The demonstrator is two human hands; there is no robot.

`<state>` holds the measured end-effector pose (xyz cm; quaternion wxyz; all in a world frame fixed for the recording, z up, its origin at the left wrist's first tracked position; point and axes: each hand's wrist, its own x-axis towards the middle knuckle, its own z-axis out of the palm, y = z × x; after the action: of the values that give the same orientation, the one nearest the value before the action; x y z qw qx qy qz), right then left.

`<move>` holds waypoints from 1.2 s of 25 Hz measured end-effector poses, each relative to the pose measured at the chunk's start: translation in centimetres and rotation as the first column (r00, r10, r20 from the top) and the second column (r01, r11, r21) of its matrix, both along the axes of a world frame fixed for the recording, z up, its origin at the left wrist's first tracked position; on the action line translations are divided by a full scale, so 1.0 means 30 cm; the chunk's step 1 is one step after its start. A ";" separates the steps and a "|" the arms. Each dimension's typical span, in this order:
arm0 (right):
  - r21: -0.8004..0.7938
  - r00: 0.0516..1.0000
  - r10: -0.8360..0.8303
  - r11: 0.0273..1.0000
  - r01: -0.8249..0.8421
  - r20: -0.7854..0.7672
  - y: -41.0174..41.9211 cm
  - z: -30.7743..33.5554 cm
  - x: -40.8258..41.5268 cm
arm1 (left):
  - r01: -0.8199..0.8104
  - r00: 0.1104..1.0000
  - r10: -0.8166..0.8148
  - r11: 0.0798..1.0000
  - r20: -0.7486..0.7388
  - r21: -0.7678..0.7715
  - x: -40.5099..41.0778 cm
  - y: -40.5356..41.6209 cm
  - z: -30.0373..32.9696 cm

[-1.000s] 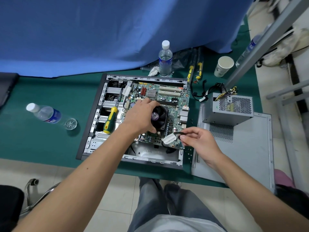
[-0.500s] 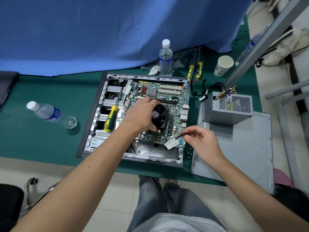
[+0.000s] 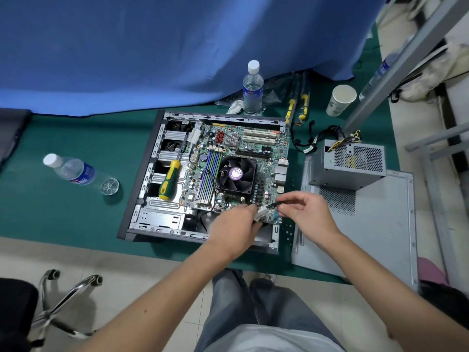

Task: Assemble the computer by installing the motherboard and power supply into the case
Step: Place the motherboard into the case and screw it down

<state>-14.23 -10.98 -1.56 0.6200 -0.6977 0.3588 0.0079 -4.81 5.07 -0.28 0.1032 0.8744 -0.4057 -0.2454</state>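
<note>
At the far left a dark object [image 3: 12, 133] is cut off by the edge. Below it part of a chair base [image 3: 63, 301] shows on the tiled floor. A bottle [image 3: 76, 171] lies on its side on the green mat [image 3: 76, 212], its blue label too small to read. The case [image 3: 208, 179] lies open on the mat, its near right corner hidden behind the hands. In its left bays a screwdriver [image 3: 169, 179] with a yellow and green handle rests, its tip hard to make out. The motherboard [image 3: 241, 161] sits inside the case; the fan [image 3: 237, 175] on it bears a round purple sticker whose print cannot be read. Behind the case a second bottle [image 3: 252, 90] stands upright, its blue label with red lettering also illegible, beside a crumpled white scrap.

The left hand [image 3: 234, 231] has its fingers curled onto a white connector [image 3: 261, 214] at the board's near edge; its fingertips are partly hidden by the plug. The right hand [image 3: 308, 212] pinches the black cable [image 3: 275, 205] that runs into that connector. Yellow-handled tools [image 3: 298, 107] lie behind the case's right corner, half under the blue cloth [image 3: 177, 52]. A paper cup [image 3: 341, 100] stands further right. The power supply [image 3: 350, 161] stands outside the case on the side panel [image 3: 368, 224], its wires trailing left. A blurred bottle [image 3: 380, 72] sits behind a grey frame [image 3: 406, 59].
</note>
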 end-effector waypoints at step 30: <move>-0.540 0.828 0.451 0.629 -0.560 -0.333 -0.012 0.005 0.092 | 0.055 0.990 -0.054 0.998 0.134 -0.003 0.313 -0.055 0.169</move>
<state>-11.47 -11.35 -1.42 0.2973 -0.9296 0.1802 0.1226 4.57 3.42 4.80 0.0721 0.8771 -0.4362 -0.1878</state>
